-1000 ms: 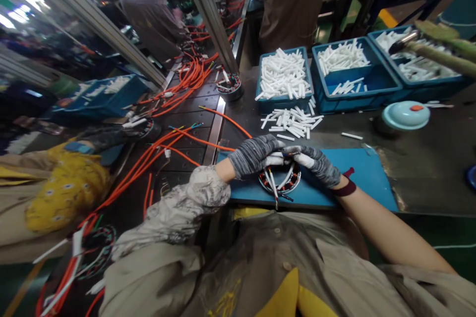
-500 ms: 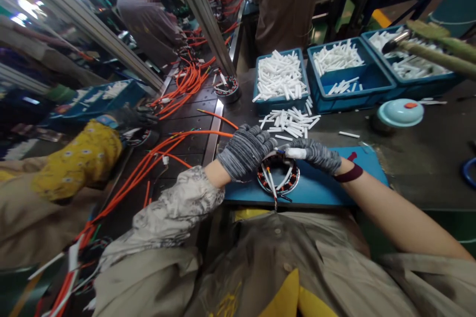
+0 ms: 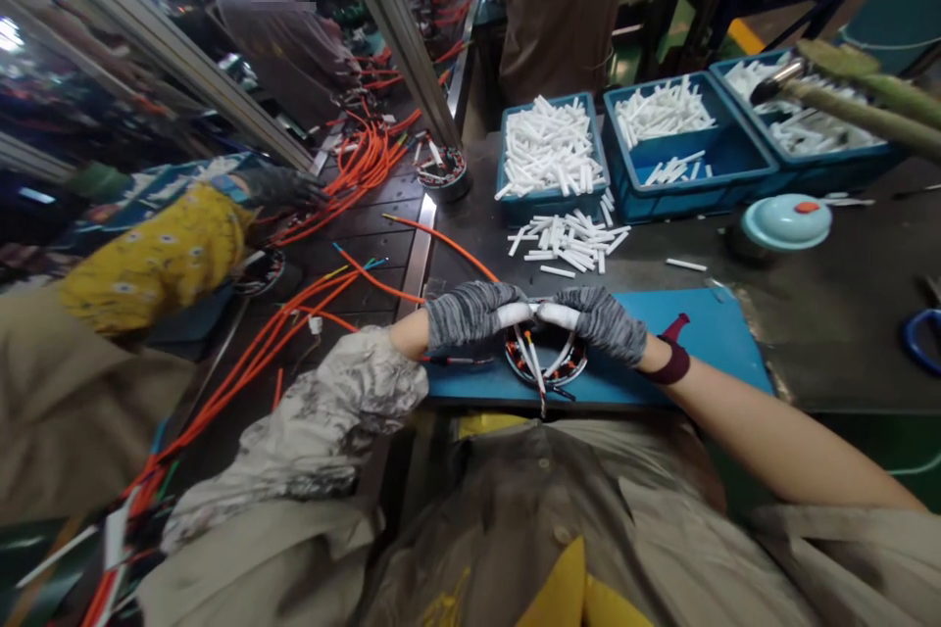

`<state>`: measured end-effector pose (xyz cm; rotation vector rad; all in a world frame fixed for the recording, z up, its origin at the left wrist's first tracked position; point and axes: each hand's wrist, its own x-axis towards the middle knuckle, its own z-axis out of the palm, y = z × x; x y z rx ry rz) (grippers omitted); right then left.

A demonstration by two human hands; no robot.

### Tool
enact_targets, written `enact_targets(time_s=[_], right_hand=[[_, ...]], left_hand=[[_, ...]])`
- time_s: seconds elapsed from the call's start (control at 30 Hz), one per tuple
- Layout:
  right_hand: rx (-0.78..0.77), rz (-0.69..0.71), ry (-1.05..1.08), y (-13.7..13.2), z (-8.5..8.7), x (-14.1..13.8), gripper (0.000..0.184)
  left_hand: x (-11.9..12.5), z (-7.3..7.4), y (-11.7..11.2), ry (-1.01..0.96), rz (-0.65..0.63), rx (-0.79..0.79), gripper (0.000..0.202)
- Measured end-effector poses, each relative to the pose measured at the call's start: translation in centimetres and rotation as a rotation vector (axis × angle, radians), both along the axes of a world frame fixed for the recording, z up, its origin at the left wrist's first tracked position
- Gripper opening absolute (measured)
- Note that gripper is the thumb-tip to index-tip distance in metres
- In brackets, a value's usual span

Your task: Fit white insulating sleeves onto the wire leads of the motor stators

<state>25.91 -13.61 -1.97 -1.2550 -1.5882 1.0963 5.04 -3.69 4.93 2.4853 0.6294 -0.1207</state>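
A round motor stator [image 3: 548,367] with a dark rim, orange-red windings and white sleeved leads lies on a blue board [image 3: 691,343] in front of me. My left hand [image 3: 474,313], in a grey knitted glove, is closed at the stator's far rim. My right hand [image 3: 607,321], gloved alike, meets it there from the right. Both thumbs have white coverings and point at each other. Between the fingertips runs a thin wire, mostly hidden by the fingers. A thin lead with a reddish part lies below my left hand.
Loose white sleeves [image 3: 569,243] lie beyond the board, before blue bins [image 3: 691,186] of more sleeves. A lidded cup [image 3: 786,220] stands right. Orange cables [image 3: 294,313] and another stator [image 3: 442,171] lie left. A co-worker's yellow sleeve [image 3: 158,260] reaches in at left.
My left hand has drawn back a little left and turned, so its white-covered thumb now shows. My right hand stays near the rim. The co-worker's arm has moved slightly up.
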Motion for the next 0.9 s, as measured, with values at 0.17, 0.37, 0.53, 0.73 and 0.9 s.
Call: enact_targets(time_s=[0.17,0.37,0.53,0.73,0.9], right_hand=[[0.132,-0.032,-0.274,-0.6,0.3,0.5,0.052],[0.343,-0.076,-0.413,-1.8,-0.6,3.4,0.044],[0.246,-0.124,-0.222,-2.5,-1.9,4.2,0.038],[0.415,-0.012,-0.307,-2.1,-2.1,5.0,0.046],[0.409,-0.008,-0.390,-1.6,-2.0,4.6,0.046]], left_hand=[[2.2,0.6,0.2,0.227,-0.103,0.037,0.035],[3.1,1.7,0.2,0.298,-0.162,0.209,0.038],[5.6,1.9,-0.2,0.232,-0.209,0.232,0.037],[7.0,2.0,-0.4,0.187,-0.305,-0.097,0.033],[4.9,1.2,0.2,0.189,-0.011,-0.287,0.032]])
